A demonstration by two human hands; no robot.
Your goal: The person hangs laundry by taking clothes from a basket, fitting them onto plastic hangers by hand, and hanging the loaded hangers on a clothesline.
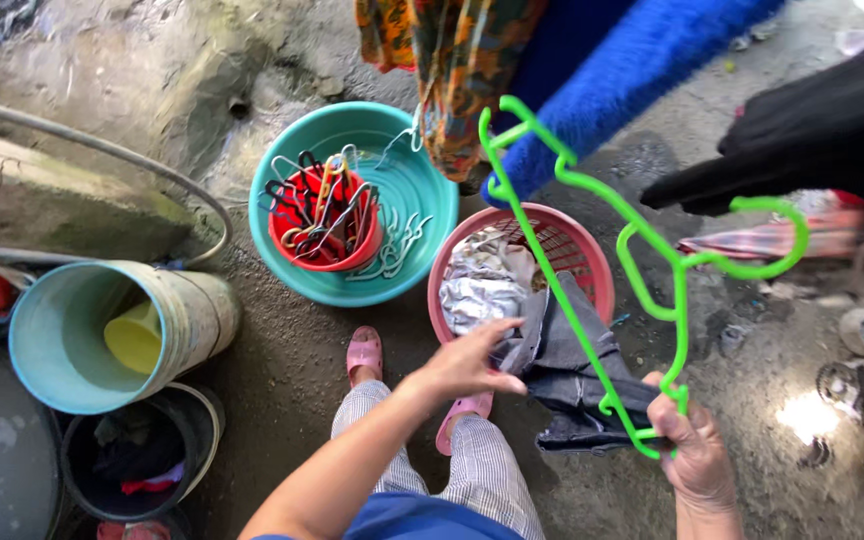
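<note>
The concrete floor (282,350) is crowded at its edges: a pale tilted bucket (102,335) and a dark bucket (137,460) at left, hanging clothes (572,60) overhead, leaving open room only around the feet. A teal basin (407,190) holding a red tub of hangers (324,215) sits just beside the pink laundry basket (592,250). The dark grey garment (562,375) drapes over the basket's near rim. The green hanger (642,270) crosses above it. The left hand (467,365) pinches the garment's edge, grip loosely closed. The right hand (692,450) has its grip closed round the hanger's lower bar and the cloth.
</note>
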